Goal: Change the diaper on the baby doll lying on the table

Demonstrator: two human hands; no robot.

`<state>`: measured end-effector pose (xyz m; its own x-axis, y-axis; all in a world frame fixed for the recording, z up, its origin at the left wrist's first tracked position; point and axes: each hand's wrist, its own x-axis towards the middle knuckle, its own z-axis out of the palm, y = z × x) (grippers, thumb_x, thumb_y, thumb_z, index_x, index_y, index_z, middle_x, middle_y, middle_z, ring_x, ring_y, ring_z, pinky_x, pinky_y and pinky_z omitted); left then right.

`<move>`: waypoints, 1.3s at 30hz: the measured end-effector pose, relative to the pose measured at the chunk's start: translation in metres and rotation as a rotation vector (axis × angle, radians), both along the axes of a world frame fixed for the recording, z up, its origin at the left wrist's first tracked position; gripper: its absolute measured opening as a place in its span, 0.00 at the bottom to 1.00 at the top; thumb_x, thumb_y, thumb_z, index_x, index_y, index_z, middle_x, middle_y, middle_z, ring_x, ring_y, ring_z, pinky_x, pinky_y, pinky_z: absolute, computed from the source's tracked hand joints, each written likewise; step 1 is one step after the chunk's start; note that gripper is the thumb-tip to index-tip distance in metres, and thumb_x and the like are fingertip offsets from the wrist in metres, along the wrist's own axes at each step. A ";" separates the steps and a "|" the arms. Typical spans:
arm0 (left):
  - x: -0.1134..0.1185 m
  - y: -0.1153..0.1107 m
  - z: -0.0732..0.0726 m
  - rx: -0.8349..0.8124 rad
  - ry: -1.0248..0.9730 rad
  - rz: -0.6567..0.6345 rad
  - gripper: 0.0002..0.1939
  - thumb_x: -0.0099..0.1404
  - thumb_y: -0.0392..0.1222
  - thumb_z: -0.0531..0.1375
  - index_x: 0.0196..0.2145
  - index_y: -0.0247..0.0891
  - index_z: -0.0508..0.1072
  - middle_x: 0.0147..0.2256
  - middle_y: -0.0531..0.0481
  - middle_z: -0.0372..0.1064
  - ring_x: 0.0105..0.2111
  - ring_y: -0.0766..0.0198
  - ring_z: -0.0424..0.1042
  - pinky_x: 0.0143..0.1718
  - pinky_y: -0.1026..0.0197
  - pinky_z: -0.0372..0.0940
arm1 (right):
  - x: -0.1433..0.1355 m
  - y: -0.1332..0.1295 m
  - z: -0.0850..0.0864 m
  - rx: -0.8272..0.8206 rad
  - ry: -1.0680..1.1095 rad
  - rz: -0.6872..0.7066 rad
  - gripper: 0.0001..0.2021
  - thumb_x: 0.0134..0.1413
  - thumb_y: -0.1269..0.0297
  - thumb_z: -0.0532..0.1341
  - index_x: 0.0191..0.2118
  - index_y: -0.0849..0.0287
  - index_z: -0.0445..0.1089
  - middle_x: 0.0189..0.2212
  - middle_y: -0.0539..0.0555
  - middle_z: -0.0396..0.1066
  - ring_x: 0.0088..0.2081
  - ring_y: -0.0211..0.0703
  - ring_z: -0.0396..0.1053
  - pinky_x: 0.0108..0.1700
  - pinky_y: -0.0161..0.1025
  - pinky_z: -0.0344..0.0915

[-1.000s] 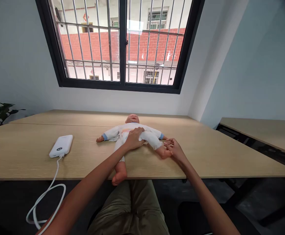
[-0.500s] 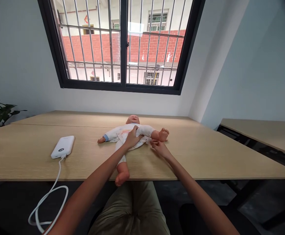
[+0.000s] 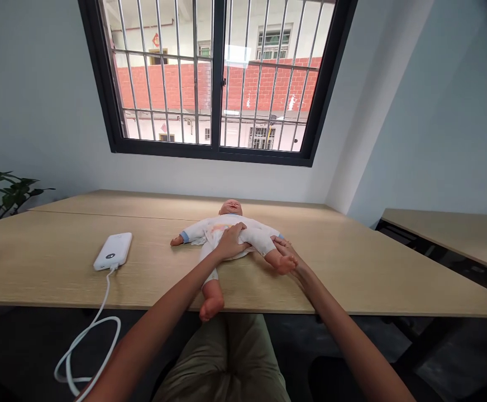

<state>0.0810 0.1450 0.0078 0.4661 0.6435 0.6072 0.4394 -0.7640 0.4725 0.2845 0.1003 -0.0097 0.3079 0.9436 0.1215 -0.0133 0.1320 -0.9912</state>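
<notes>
A baby doll (image 3: 216, 223) in white clothes with blue cuffs lies on its back on the table, head towards the window. Its bare foot (image 3: 211, 308) on the left hangs at the table's front edge. My left hand (image 3: 230, 244) is closed on the white trousers (image 3: 257, 237) at the crotch and upper thigh. Against the outer side of the right-hand trouser leg, my right hand (image 3: 289, 251) has bent fingers at the fabric; the doll's lower leg and foot (image 3: 285, 263) partly hide that hand.
On the left of the wooden table (image 3: 352, 268) lies a white power bank (image 3: 113, 251), its white cable (image 3: 108, 287) looping over the front edge. A plant (image 3: 11, 190) stands at far left. Another table (image 3: 453, 229) is at right, and a barred window (image 3: 214, 78) is ahead.
The doll's right-hand leg has come down and outward, its foot now lower. My right hand has moved up and right, from below the leg to its outer side. My left hand stays on the trousers.
</notes>
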 end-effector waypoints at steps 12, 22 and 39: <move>-0.003 -0.012 0.002 0.156 0.263 -0.066 0.20 0.54 0.41 0.62 0.45 0.41 0.67 0.45 0.44 0.69 0.48 0.48 0.65 0.50 0.49 0.57 | 0.003 0.002 0.002 0.011 0.022 0.461 0.13 0.43 0.59 0.65 0.38 0.56 0.74 0.37 0.53 0.74 0.38 0.43 0.69 0.42 0.38 0.65; 0.001 -0.015 -0.001 0.366 0.460 -0.040 0.29 0.55 0.50 0.63 0.53 0.40 0.65 0.51 0.41 0.65 0.52 0.48 0.62 0.56 0.47 0.54 | -0.016 0.050 0.035 0.213 -0.173 0.411 0.22 0.41 0.52 0.68 0.41 0.58 0.68 0.25 0.46 0.66 0.26 0.34 0.63 0.31 0.34 0.60; 0.006 -0.026 0.004 0.559 0.625 -0.059 0.33 0.60 0.51 0.59 0.59 0.34 0.60 0.55 0.38 0.63 0.56 0.45 0.60 0.59 0.47 0.53 | -0.032 0.056 0.035 0.325 -0.255 0.305 0.18 0.42 0.55 0.63 0.39 0.58 0.66 0.18 0.42 0.58 0.22 0.36 0.60 0.28 0.35 0.57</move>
